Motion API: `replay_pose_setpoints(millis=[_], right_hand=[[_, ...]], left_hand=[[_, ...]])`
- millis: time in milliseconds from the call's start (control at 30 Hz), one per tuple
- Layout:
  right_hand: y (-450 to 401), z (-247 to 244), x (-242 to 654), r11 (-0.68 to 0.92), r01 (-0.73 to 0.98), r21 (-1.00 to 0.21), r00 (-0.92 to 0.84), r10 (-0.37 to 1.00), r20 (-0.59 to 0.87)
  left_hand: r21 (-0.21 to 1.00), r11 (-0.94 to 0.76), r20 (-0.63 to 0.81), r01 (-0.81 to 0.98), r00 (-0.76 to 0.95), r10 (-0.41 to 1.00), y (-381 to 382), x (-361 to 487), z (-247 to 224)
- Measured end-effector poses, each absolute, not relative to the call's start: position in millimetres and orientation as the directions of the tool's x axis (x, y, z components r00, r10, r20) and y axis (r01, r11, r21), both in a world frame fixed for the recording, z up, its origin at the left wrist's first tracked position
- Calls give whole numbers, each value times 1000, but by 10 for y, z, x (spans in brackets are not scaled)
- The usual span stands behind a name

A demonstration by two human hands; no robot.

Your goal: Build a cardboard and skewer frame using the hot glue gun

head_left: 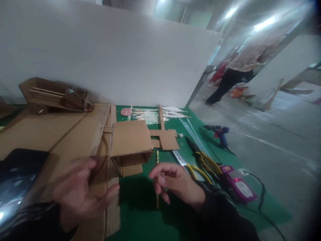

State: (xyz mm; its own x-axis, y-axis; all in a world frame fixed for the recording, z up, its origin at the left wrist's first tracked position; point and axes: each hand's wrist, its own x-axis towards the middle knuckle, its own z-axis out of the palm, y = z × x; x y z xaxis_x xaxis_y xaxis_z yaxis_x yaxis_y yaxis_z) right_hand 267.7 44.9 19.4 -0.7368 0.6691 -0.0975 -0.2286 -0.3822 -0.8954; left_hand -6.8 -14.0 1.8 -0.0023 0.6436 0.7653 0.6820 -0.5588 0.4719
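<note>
I am spreading my left hand's (81,192) thumb and fingers apart above a cardboard sheet (114,201); my right hand (175,182) is curling over a yellow stick (157,203), its grip impossible to tell. Just beyond, an open-ended cardboard box (131,138) is sitting between them. Farther, a glue gun (220,132) is lying rightward; beyond, a person (235,75) is standing.

1. Can't read any text, brand, number or sign.
2. Printed marks on flat brown cardboard sheet (75,129): too small to read.
3. Same for round pink-and-white disc (126,111) and white label on purple plastic block (251,198): blurred.
</note>
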Motion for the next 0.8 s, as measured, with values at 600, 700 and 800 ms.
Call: replay_pose_setpoints(millis=[600, 700, 800], right_hand=[[344, 105, 2518, -478, -76, -875, -867, 465, -179], [359, 118, 2520, -462, -75, -884, -820, 533, -209], [379, 121, 2510, -431, -61, -900, -756, 609, -240]], left_hand=[[524, -665, 398, 532, 538, 743, -95, 105, 35], [525, -680, 372, 511, 581, 724, -99, 114, 56], [538, -677, 341, 502, 605, 719, -104, 115, 69]])
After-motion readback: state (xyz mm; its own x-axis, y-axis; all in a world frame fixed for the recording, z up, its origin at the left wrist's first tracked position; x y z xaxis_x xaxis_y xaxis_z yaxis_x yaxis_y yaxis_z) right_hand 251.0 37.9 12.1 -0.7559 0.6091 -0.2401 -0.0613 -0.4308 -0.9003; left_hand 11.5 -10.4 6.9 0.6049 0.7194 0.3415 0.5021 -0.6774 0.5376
